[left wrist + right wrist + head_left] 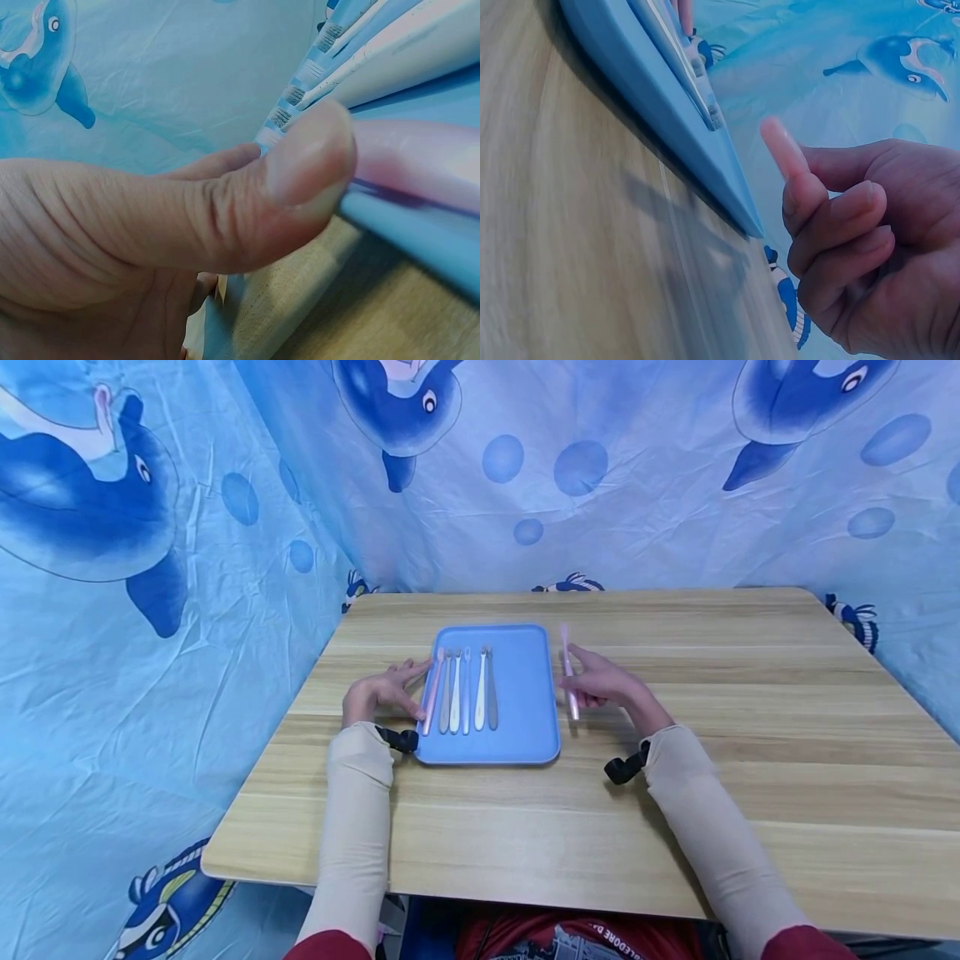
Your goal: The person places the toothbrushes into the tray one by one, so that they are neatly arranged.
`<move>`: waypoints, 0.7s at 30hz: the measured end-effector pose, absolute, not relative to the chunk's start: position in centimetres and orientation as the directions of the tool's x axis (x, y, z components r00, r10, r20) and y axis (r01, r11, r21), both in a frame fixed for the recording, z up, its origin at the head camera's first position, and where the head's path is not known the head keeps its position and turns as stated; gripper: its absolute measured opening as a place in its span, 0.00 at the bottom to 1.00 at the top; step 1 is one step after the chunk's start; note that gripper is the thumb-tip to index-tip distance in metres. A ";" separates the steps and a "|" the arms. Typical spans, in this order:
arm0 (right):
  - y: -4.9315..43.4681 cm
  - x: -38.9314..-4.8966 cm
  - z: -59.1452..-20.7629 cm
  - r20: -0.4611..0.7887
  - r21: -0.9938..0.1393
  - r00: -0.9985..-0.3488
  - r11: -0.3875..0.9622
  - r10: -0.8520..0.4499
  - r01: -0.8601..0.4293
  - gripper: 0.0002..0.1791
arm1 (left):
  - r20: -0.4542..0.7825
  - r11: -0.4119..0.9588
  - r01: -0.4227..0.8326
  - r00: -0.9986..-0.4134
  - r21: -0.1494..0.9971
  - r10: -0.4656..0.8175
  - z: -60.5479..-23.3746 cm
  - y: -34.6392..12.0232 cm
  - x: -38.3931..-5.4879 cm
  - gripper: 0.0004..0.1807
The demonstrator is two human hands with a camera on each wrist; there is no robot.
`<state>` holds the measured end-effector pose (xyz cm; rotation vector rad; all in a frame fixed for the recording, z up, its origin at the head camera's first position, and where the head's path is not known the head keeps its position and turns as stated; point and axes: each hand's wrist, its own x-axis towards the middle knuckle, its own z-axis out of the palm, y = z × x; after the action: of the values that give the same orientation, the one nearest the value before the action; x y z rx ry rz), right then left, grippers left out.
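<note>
A pink toothbrush stands out just right of the blue tray, gripped around its handle by my right hand. In the right wrist view the handle end pokes out above the curled fingers. My left hand is at the tray's left edge, thumb and fingers spread and fairly straight. Its thumb touches the end of another pink toothbrush, the leftmost in the tray. Beside that one lie a grey, a white and a blue toothbrush, roughly parallel.
Farther right in the tray, past a small gap, are a second white toothbrush and a second grey one. The tray lies on a wooden table. A blue dolphin-print sheet hangs behind and to the left.
</note>
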<state>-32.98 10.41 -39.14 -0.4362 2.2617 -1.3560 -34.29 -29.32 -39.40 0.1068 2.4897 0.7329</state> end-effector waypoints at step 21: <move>5.4 -32.9 -39.8 -0.271 -0.858 -0.830 0.512 -0.487 -0.020 0.50 | -0.459 0.852 -0.017 -0.848 0.523 0.264 -39.3 -29.6 -34.2 0.66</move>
<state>-32.92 5.36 -39.75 -0.4149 2.2707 -1.2799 -34.16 -29.58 -39.27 0.1804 2.4949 0.7106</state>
